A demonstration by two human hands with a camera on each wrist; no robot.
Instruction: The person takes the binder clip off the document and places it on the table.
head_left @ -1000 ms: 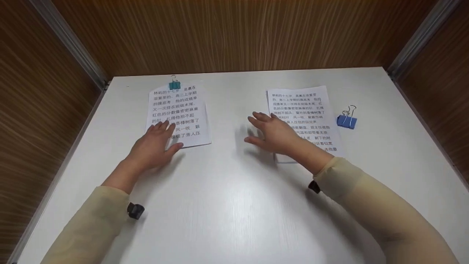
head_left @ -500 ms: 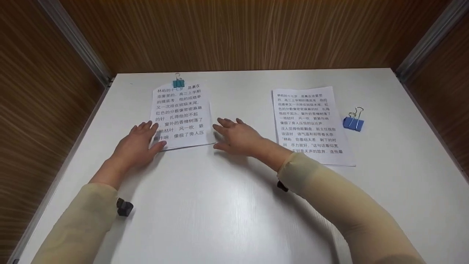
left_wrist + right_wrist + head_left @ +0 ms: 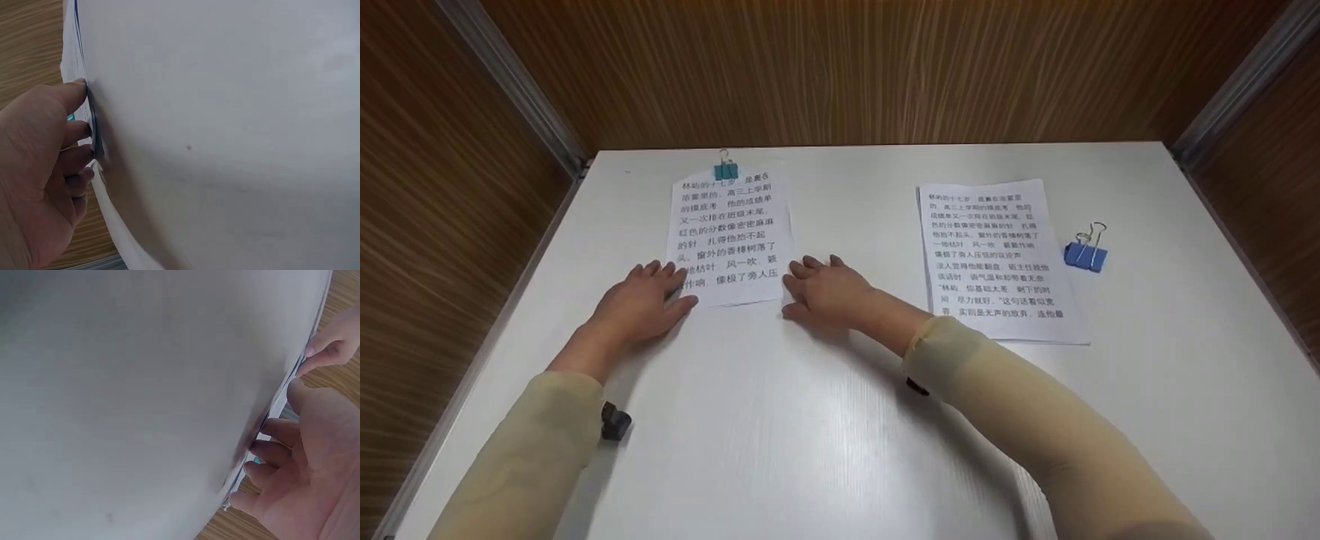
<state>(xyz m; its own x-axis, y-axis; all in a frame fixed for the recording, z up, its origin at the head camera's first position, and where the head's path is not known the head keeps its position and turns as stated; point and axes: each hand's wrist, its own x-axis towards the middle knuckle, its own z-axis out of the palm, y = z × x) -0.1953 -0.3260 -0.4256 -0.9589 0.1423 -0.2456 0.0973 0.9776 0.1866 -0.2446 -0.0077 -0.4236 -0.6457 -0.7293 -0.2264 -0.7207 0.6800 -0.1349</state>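
Note:
A stack of printed paper (image 3: 731,232) lies on the left side of the table, with a teal binder clip (image 3: 726,171) at its top edge. My left hand (image 3: 634,306) touches its lower left corner, fingers loosely extended. At the lower right edge rests my right hand (image 3: 826,297), its fingers fairly straight against the paper's side. In the right wrist view, my right hand (image 3: 320,461) and the left hand (image 3: 340,337) both appear along the stack's edge. The left wrist view has the left hand (image 3: 39,152) with fingertips at the paper's edge.
A second printed stack (image 3: 997,262) lies on the white table (image 3: 825,435) to the right, without a clip on it. Beside it sits a blue binder clip (image 3: 1085,256) with wire handles raised. Wood-patterned panels (image 3: 870,75) stand at the back and sides.
My right hand has moved left, from over the right stack to the left stack's right edge. My left hand has shifted left, off the sheet's printed middle to its lower left corner.

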